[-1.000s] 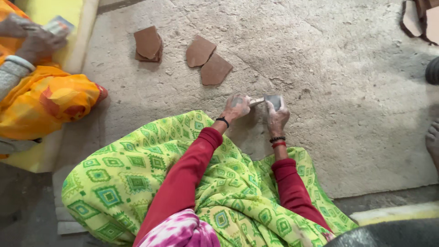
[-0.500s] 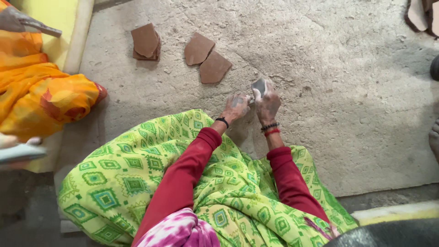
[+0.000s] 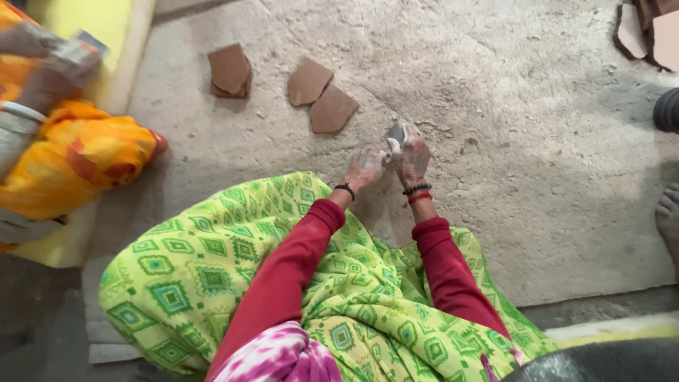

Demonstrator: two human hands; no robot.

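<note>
Grey flat piece (image 3: pixel 396 133), small, pinched upright in right hand (image 3: pixel 412 159) above sandy floor (image 3: pixel 537 177); left hand (image 3: pixel 364 168) curled loosely just beside it, touching; three brown clay slabs (image 3: pixel 311 81) lay well beyond

Rough grey floor (image 3: pixel 537 163) — dusty, daylit

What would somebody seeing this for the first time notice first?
Probably the bright green patterned cloth spread over the person's lap, filling the lower middle, with red sleeves reaching forward across it. Just above it, the left hand and right hand, dusted pale, meet over the grey floor around a small grey piece. Farther up lie flat brown slabs, and an orange-clad person sits at the left edge.
</note>
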